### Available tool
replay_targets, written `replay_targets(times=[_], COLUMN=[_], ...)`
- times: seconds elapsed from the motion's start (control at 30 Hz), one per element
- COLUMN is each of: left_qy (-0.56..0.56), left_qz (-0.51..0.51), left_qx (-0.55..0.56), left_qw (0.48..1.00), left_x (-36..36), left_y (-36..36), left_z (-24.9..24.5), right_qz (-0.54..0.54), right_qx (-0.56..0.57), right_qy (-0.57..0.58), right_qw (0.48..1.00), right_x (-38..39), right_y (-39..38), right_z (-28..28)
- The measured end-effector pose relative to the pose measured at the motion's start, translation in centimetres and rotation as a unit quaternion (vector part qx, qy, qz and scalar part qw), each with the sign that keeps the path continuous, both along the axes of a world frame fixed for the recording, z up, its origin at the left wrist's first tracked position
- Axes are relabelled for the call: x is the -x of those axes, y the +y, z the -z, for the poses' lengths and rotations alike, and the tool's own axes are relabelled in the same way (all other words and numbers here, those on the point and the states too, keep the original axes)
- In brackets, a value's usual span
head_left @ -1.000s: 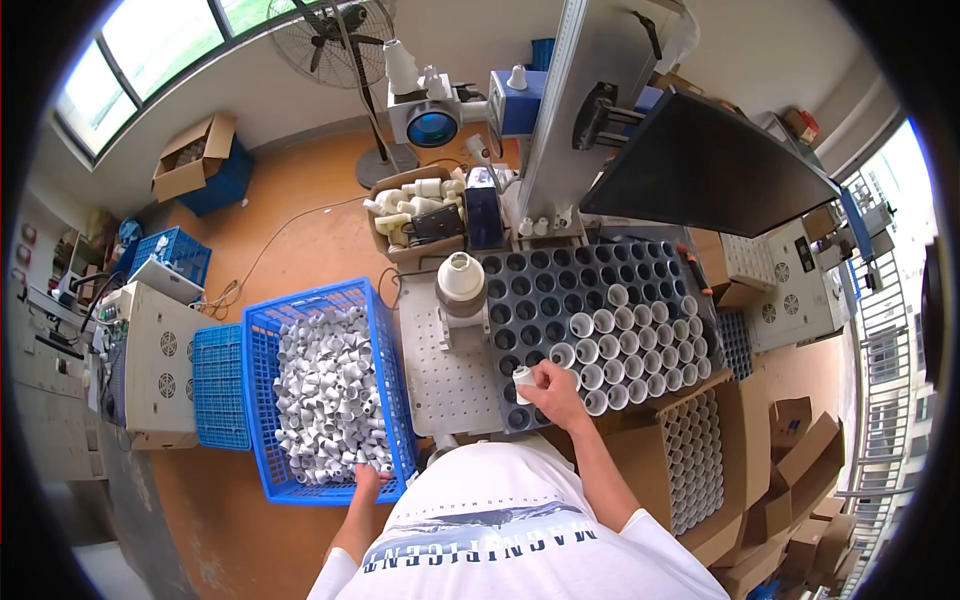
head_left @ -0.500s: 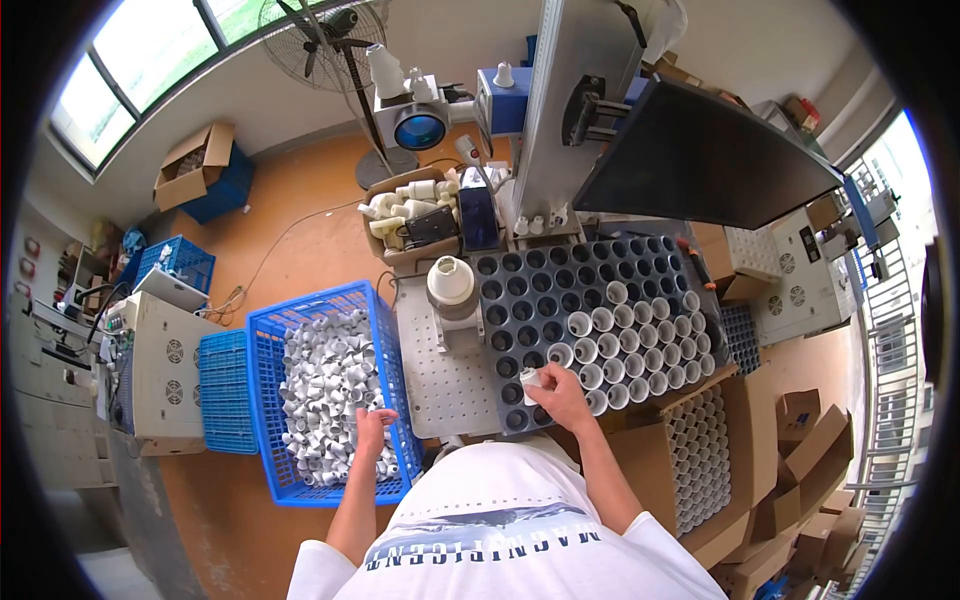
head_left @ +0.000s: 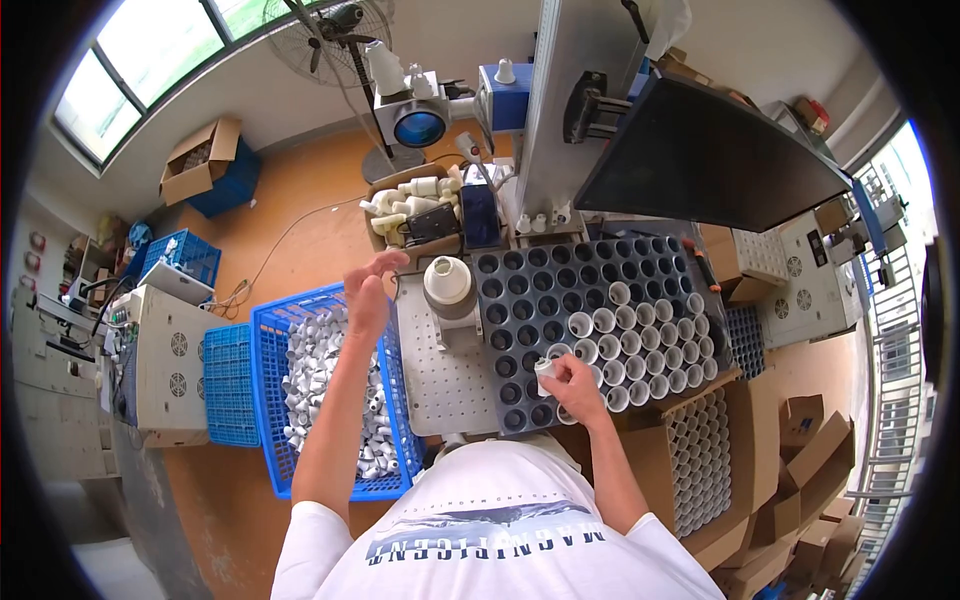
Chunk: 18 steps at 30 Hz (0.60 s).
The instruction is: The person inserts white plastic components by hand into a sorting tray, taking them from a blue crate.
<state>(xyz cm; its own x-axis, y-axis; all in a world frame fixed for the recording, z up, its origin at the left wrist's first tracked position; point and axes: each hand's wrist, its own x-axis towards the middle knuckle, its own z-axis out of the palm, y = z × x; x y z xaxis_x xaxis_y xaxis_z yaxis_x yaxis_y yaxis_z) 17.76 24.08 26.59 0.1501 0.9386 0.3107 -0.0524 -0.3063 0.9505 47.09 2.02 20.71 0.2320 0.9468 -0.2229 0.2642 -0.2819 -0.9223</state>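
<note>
My right hand [head_left: 578, 388] pinches a white plastic cup-shaped part [head_left: 545, 369] over the front of the black tray [head_left: 513, 317]. White parts of similar shape, such as one open-topped cup [head_left: 636, 368], fill many of the tray's round holes on the right. My left hand [head_left: 368, 292] is raised above the far right rim of the blue basket [head_left: 258, 400], fingers stretched out and no object visible in them. A heap of loose white parts [head_left: 318, 380] lies in that basket, partly hidden by my left forearm.
Between basket and tray, a perforated metal plate [head_left: 425, 385] carries a white fixture [head_left: 447, 281]. A lens head [head_left: 420, 126] and a black monitor [head_left: 715, 155] overhang the far side. A carton of white cups [head_left: 700, 465] sits at right, pliers [head_left: 700, 262] beside the tray.
My left hand has risen out of the basket's near right area and moved away from me toward its far rim. My right hand, still holding the white part, has shifted slightly right.
</note>
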Motion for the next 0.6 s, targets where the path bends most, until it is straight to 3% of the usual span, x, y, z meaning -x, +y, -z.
replay_targets(times=[0.17,0.27,0.3,0.37,0.43,0.5,0.57,0.6], left_qy=[0.057,0.076,0.034,-0.056,-0.095,-0.067,0.053,0.196], left_qz=[0.082,0.182,0.131,0.067,-0.024,-0.099,-0.195,-0.332], left_qx=[-0.002,0.075,0.033,0.054,0.035,-0.006,-0.014,0.042], left_qw=[0.995,0.977,0.99,0.995,0.995,0.993,0.979,0.922], left_x=[-5.7,-6.7,-7.0,-4.3,0.3,7.6,16.1,21.0], left_y=[1.1,2.3,1.3,0.8,0.4,-0.6,-2.5,-4.2], left_z=[-4.0,-1.2,-3.3,-5.1,-4.6,-2.2,3.4,8.9], right_qz=[-0.018,-0.029,-0.038,-0.037,-0.054,-0.052,-0.041,-0.043], right_qx=[-0.064,-0.115,-0.158,-0.27,-0.281,-0.3,-0.352,-0.353], right_qy=[0.009,0.021,0.027,0.08,0.064,0.023,-0.015,-0.026], right_qw=[0.998,0.993,0.986,0.959,0.956,0.952,0.935,0.934], right_x=[-0.9,0.8,1.9,5.3,8.5,10.2,10.8,10.9], right_y=[4.5,8.4,9.7,12.4,13.9,14.8,15.7,15.9], right_z=[-4.3,-9.2,-10.1,-10.4,-10.9,-9.3,-6.1,-6.2])
